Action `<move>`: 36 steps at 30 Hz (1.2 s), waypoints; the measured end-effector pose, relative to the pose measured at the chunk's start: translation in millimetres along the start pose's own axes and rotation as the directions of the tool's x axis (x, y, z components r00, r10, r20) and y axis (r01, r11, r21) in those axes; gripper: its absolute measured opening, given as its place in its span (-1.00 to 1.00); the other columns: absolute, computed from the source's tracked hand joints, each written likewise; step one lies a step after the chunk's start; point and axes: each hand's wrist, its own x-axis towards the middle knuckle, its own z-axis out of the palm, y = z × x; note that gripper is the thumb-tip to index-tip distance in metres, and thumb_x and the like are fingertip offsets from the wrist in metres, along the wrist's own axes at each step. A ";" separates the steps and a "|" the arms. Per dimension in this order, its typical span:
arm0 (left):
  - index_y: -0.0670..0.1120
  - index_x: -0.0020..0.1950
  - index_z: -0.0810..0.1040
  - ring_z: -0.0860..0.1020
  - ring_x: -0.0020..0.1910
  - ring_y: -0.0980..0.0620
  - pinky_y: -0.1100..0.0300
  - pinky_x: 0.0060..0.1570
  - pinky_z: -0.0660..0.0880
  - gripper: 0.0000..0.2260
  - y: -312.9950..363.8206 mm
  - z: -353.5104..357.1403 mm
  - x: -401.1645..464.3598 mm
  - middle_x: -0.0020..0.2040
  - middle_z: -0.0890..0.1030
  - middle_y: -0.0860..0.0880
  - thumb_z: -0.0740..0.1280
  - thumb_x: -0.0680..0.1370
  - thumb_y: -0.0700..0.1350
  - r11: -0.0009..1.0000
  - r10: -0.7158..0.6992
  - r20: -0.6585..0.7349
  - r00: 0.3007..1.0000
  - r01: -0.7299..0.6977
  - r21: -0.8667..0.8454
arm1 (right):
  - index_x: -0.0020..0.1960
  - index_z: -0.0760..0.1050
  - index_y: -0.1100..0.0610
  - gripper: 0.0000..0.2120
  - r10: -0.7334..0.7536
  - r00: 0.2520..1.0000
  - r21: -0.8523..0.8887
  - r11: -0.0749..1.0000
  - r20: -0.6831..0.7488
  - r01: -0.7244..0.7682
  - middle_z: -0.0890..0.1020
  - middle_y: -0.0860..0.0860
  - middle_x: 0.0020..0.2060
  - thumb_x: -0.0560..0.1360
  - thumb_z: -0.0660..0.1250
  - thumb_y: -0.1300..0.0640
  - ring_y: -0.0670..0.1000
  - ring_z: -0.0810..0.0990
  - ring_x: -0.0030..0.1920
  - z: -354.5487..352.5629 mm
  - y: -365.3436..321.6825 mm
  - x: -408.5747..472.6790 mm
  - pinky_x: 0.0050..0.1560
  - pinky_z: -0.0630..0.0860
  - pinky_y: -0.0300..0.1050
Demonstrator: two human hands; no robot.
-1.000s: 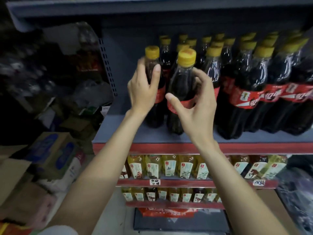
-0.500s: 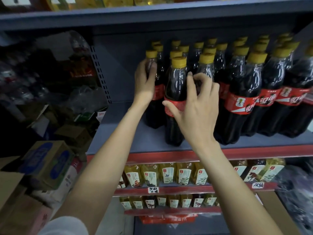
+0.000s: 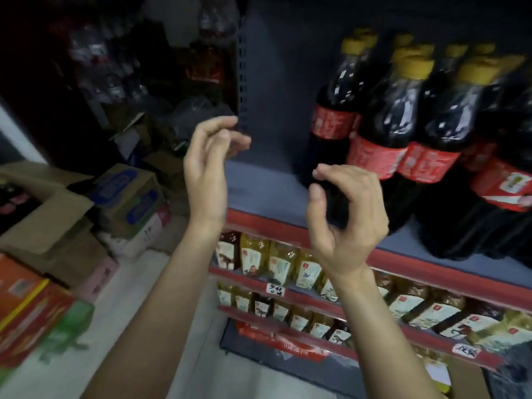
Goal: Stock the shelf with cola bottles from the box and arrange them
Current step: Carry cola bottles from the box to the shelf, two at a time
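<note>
Both hands hang empty in front of the shelf (image 3: 259, 194). The left hand (image 3: 205, 171) has its fingers (image 3: 227, 122) loosely curled and parted, holding nothing. The right hand (image 3: 345, 220) is cupped, fingers narrow, also empty, just before the nearest cola bottle (image 3: 331, 125). The bottles stand upright toward the shelf's right side; its left end is bare. Boxes (image 3: 126, 197) lie on the floor at left.

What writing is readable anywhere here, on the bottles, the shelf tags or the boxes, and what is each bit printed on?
Nothing reads clearly; the picture is motion-blurred.
Cola bottles: white characters on red labels, smeared, unreadable.
Left white shelf tag: handwritten dark marks, illegible.
Right white shelf tag: handwritten marks, illegible.
Tea bottles below: pale labels, print too small.
Blue-printed cardboard box: lettering blurred.
Orange box: print blurred.
</note>
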 end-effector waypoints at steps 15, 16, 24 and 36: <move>0.20 -0.08 0.51 0.60 -0.19 0.23 0.41 -0.23 0.42 -0.88 -22.9 -362.8 -126.7 -0.21 0.63 0.23 0.20 0.46 0.09 0.663 -0.264 -0.369 0.891 0.445 0.602 | 0.08 0.57 0.24 -0.80 0.222 0.584 0.204 0.793 0.781 -0.573 0.63 0.03 -0.10 0.54 0.27 0.16 -0.09 0.55 -0.10 211.8 -146.8 -169.8 -0.02 0.46 -0.31; 0.23 -0.08 0.50 0.60 -0.16 0.23 0.40 -0.22 0.44 -0.87 -27.6 -386.5 -126.7 -0.21 0.64 0.23 0.20 0.44 0.14 0.615 -0.320 -0.403 0.857 0.512 0.600 | 0.08 0.57 0.23 -0.80 0.210 0.539 0.191 0.782 0.816 -0.594 0.63 0.02 -0.09 0.54 0.27 0.15 -0.09 0.55 -0.09 232.4 -156.4 -181.7 0.00 0.47 -0.29; 0.13 -0.05 0.56 0.60 -0.12 0.18 0.16 -0.06 0.52 -0.92 -78.2 -535.0 -98.9 -0.09 0.65 0.15 0.33 0.49 -0.04 0.453 -0.471 -0.558 0.683 0.730 0.512 | 0.18 0.55 0.16 -0.73 0.140 0.184 0.006 0.782 0.973 -0.624 0.66 0.01 -0.02 0.49 0.37 0.17 -0.01 0.60 -0.02 396.6 -207.2 -255.4 -0.01 0.54 -0.05; -0.10 0.11 0.60 0.60 0.01 -0.05 0.12 -0.02 0.47 -0.75 -210.3 -727.6 74.1 0.02 0.66 -0.06 0.29 0.52 0.00 0.209 -0.455 -0.677 0.578 0.808 0.550 | 0.33 0.46 0.17 -0.64 0.019 -0.060 -0.050 0.831 0.998 -0.554 0.59 0.12 0.16 0.55 0.32 0.16 0.09 0.53 0.17 702.4 -172.6 -284.1 0.00 0.32 -0.26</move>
